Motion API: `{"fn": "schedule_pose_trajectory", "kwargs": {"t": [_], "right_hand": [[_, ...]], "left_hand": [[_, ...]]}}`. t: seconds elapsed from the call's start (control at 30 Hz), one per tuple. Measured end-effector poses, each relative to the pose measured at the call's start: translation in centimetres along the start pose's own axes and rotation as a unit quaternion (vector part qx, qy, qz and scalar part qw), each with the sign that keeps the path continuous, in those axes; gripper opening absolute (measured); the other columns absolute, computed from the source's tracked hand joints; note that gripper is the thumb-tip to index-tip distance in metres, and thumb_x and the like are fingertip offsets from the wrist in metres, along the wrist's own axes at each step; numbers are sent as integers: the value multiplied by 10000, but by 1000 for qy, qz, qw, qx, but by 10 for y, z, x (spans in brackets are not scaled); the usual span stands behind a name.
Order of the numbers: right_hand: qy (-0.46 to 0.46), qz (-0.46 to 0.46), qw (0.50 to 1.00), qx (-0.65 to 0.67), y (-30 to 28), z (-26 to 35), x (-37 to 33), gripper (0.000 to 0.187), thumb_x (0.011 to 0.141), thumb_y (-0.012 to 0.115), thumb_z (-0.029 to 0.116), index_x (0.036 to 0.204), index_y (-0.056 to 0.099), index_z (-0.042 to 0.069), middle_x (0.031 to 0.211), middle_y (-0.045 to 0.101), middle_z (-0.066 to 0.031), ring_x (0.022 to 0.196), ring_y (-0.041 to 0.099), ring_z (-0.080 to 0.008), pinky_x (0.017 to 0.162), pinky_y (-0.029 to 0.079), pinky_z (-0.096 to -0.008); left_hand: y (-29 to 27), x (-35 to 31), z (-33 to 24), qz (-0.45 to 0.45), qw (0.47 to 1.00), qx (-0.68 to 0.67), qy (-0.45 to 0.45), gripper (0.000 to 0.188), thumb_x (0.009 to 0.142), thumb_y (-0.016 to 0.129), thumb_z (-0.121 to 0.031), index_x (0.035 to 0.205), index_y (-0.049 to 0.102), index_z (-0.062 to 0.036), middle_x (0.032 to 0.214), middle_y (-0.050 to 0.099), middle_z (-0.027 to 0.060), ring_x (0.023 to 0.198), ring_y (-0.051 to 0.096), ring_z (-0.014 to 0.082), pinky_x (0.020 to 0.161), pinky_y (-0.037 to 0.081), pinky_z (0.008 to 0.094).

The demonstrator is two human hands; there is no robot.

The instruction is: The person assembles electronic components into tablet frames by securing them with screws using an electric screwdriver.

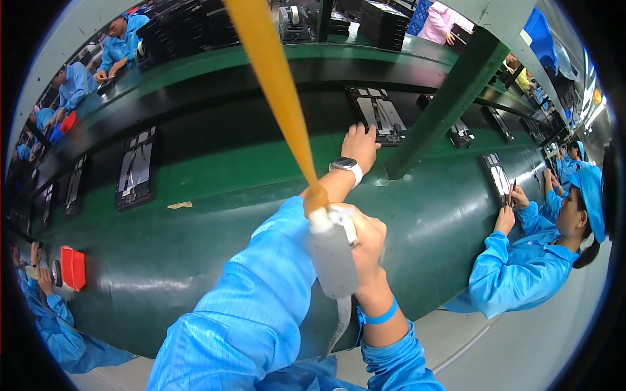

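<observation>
My left hand, with a watch on its wrist, reaches far across the bench, its fingers at the near left corner of a black tray. In that tray lies an opened flat electronic device with silvery panels. Nearer to me, my right hand, a blue band on its wrist, is closed round a grey boxy hand tool. An orange cord comes from above to the tool's top, and a grey cable trails below it. The tool's working end is hidden.
A green post stands right of the tray. More trays with devices line the dark belt. A tape scrap and a red bin are at left. A co-worker handles a device at right.
</observation>
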State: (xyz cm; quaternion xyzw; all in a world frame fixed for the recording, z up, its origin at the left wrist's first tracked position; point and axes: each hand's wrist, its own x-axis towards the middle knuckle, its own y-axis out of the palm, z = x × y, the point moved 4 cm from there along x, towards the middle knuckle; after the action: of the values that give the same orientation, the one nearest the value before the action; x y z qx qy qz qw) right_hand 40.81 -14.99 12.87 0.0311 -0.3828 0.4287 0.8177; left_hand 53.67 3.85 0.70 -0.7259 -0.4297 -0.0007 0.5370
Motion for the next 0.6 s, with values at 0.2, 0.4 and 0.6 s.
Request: {"fn": "schedule_pose_trajectory", "kwargs": {"t": [0.2,0.4,0.6], "right_hand": [[-70,-4,993,-95,4,1,-5,298,674,770,75,944,692,-24,810,713,-160,699,723,-284,649,562,-336],[8,-16,1000,-25,3,-14,-15,296,740,644,-69,1027,652,6,879,610,-14,755,547,-84,680,468,-247],[-22,15,999,32,37,0,-25,327,767,659,-61,1086,615,-8,938,622,-30,813,562,-80,733,472,-237]], "left_hand": [[-17,5,35,-13,694,-630,-348,196,862,643,-40,1029,678,58,1055,673,196,912,677,306,690,589,378],[-95,-23,109,16,698,-631,-337,402,897,604,26,1290,527,66,994,682,181,825,701,237,726,602,283],[-116,-70,164,-12,896,-387,-215,367,768,772,-77,1110,692,31,976,722,164,871,702,237,813,565,364]]}}
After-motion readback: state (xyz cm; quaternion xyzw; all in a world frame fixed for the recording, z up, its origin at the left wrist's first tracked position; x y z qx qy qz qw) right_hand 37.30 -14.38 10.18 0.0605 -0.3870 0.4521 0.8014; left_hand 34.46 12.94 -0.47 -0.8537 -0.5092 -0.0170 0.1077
